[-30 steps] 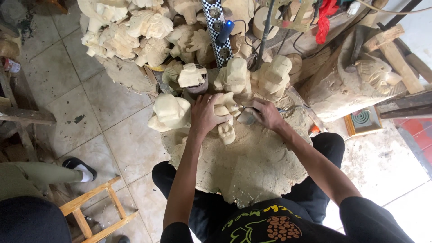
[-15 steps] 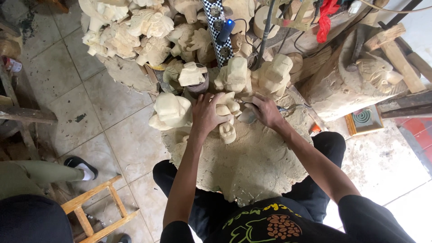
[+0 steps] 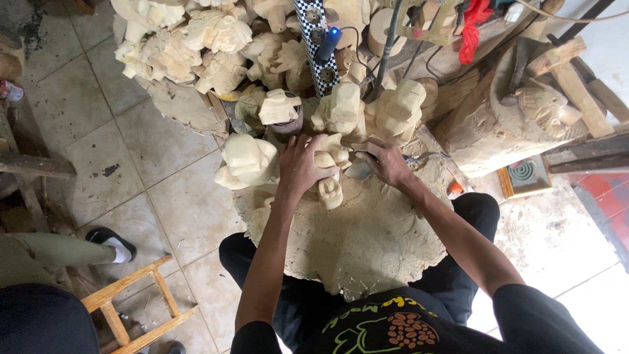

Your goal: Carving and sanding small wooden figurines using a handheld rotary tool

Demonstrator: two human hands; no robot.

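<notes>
Two hands meet over a rough, dust-covered wooden slab (image 3: 367, 242) that serves as a tabletop across the person's lap. The left hand (image 3: 303, 164) is closed around a pale wooden carving (image 3: 329, 172), fingers wrapped over its upper part and pressing it down onto the slab; the carving's lower end sticks out below the palm, lying toward the person. The right hand (image 3: 388, 161) is curled shut around a small power tool (image 3: 362, 170), whose tip sits against the carving just beside the left hand's fingers. A thin cable (image 3: 422, 157) runs from the tool out to the right over the slab's edge.

Beyond the hands, unfinished carvings of the same pale wood crowd the far edge of the slab: one rounded figure (image 3: 247, 161) just left of the left hand, a blocky one (image 3: 342, 109) and another (image 3: 396, 108) right behind the fingers. More are heaped in a pile (image 3: 209, 46) on the tiled floor (image 3: 164, 170) farther back. A checkered power strip (image 3: 313, 39) lies among them with a blue-lit plug in it. At right stands a big carved log (image 3: 517, 124). A small wooden stool (image 3: 134, 308) and another person's shoe (image 3: 111, 244) sit at lower left.
</notes>
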